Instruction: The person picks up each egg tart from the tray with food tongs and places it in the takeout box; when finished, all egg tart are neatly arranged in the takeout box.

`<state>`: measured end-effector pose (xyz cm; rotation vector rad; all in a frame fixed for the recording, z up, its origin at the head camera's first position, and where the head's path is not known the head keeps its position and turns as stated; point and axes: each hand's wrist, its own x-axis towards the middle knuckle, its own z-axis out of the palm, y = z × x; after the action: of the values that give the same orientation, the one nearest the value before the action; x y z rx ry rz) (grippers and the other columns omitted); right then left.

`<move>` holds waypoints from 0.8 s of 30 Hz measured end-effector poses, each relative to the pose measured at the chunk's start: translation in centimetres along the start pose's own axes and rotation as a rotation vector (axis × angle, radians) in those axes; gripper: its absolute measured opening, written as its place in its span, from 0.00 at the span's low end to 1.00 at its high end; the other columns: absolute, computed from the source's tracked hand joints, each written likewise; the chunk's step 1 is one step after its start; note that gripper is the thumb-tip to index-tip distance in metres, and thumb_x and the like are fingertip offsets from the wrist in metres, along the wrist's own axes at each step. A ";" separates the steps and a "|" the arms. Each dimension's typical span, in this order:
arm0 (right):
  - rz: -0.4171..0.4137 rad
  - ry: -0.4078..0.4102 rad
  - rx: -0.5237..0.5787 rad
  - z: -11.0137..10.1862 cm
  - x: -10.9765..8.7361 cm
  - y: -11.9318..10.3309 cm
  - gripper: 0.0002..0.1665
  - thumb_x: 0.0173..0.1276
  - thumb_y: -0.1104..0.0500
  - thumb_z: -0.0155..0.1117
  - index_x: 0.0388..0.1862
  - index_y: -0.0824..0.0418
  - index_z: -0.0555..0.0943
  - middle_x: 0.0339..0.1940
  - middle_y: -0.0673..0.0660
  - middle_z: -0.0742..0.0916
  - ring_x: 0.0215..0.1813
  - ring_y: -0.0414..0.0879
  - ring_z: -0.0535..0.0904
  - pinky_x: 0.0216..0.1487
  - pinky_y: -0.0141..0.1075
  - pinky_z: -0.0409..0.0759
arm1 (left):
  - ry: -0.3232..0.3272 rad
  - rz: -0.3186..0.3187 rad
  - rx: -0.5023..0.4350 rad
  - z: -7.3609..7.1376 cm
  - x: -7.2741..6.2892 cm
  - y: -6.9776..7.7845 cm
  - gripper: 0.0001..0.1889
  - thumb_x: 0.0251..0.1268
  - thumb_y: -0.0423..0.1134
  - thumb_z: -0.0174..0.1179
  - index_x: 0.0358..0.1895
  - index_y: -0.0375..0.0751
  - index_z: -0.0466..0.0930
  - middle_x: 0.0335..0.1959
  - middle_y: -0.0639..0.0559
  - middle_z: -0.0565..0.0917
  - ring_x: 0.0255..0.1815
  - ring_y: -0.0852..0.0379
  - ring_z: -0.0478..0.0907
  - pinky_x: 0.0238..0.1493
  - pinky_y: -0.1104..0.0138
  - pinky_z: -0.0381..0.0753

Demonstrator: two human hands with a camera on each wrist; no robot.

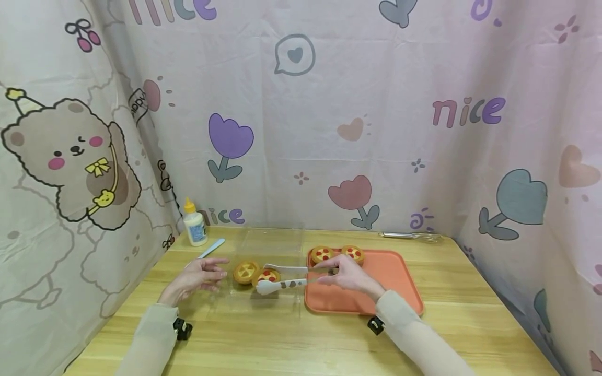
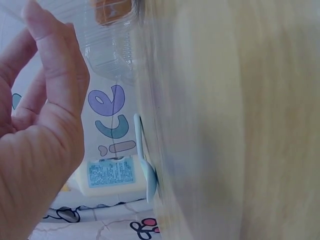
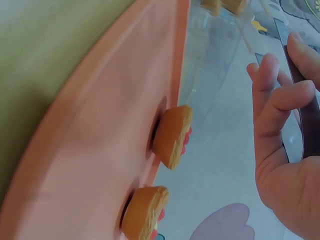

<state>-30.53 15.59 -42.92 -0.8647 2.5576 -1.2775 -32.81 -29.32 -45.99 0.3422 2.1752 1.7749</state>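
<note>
My right hand (image 1: 348, 272) holds a pair of tongs (image 1: 287, 284) with pale tips and metal arms. Their tips are spread, reaching over a mini pizza tart (image 1: 268, 275) with red topping; whether they touch it I cannot tell. That tart stands beside a plainer yellow tart (image 1: 245, 272) in a clear plastic container (image 1: 287, 309) with its lid raised. At the container's left side is my left hand (image 1: 199, 277), fingers loosely bent and holding nothing; contact with the plastic is unclear. Two more pizza tarts (image 1: 322, 254) (image 3: 172, 137) sit on the orange tray (image 1: 390, 282).
A glue bottle (image 1: 195, 227) with a yellow cap stands at the back left. Close to it lies a light blue spatula-like tool (image 1: 213, 246) (image 2: 145, 165). A whisk (image 1: 411, 236) lies along the back edge, right of centre. Printed curtains (image 1: 301, 130) hang behind the wooden table (image 1: 338, 344).
</note>
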 end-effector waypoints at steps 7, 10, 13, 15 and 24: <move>-0.009 -0.023 -0.002 0.9 0.6 -0.1 0.21 0.65 0.54 0.70 0.57 0.52 0.84 0.56 0.56 0.86 0.13 0.38 0.54 0.16 0.26 0.59 | 0.017 -0.013 0.009 0.2 -0.1 0.1 0.34 0.67 0.34 0.62 0.72 0.26 0.58 0.46 0.39 0.81 0.36 0.54 0.81 0.38 0.60 0.87; -0.012 -0.025 -0.014 1.0 0.7 -0.4 0.22 0.64 0.52 0.71 0.56 0.53 0.84 0.54 0.58 0.87 0.13 0.37 0.53 0.16 0.27 0.57 | 0.019 -0.013 0.010 0.2 0.0 0.1 0.34 0.67 0.33 0.62 0.72 0.25 0.57 0.46 0.38 0.81 0.36 0.54 0.81 0.38 0.60 0.87; -0.018 -0.033 -0.038 0.9 0.9 -0.7 0.23 0.64 0.50 0.71 0.57 0.54 0.84 0.50 0.59 0.88 0.13 0.36 0.53 0.16 0.27 0.57 | 0.027 -0.018 0.010 0.3 0.0 0.2 0.34 0.67 0.33 0.62 0.72 0.26 0.58 0.46 0.39 0.81 0.36 0.54 0.82 0.38 0.60 0.87; -0.020 -0.039 -0.049 0.9 1.0 -1.0 0.23 0.64 0.50 0.71 0.57 0.55 0.84 0.51 0.60 0.88 0.14 0.36 0.57 0.17 0.27 0.60 | 0.028 -0.019 0.015 0.3 0.0 0.3 0.34 0.67 0.33 0.62 0.72 0.26 0.58 0.46 0.39 0.81 0.37 0.54 0.82 0.39 0.60 0.87; -0.020 -0.060 -0.070 1.5 1.9 -1.4 0.20 0.64 0.55 0.70 0.55 0.56 0.85 0.43 0.58 0.89 0.18 0.36 0.64 0.20 0.26 0.64 | 0.027 -0.018 0.016 0.3 -0.1 0.3 0.34 0.67 0.34 0.62 0.72 0.26 0.58 0.45 0.40 0.82 0.37 0.53 0.82 0.39 0.59 0.87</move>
<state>-30.88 12.83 -42.55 -0.9288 2.5671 -1.1554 -32.58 -28.98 -45.71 0.3023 2.2054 1.7633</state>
